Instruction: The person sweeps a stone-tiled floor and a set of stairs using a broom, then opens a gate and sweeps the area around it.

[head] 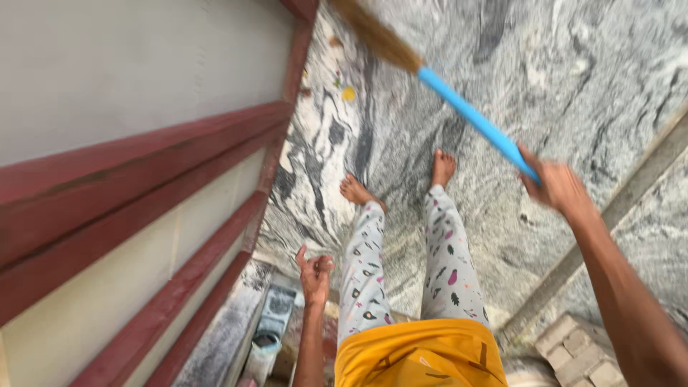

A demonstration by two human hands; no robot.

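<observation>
Blue plastic forms the handle of the long grass broom [459, 107] that the right hand [555, 188] clenches at its near end, fingers wrapped fully around the tube. From that grip the handle slants up and away to the left, ending in a tan brush of dried grass [376, 36] that meets the grey-and-white veined stone floor [573, 72] far beyond the fist. The right arm stretches out from the lower right corner to reach the handle.

Well apart from the broom, the left hand [315, 272] hangs free at the person's side, fingers loosely curled and grasping nothing. Between the two hands stand the person's legs in pale patterned trousers [401, 265], bare feet [398, 183] planted on the stone, with a yellow garment [419, 355] at the waist.

Beyond the brush tip, a small yellow scrap [348, 94] lies on the floor near a wall of cream panels with dark red trim [143, 186], which runs along the side of the left hand. Below the right forearm sits a stack of pale paving bricks [580, 351].
</observation>
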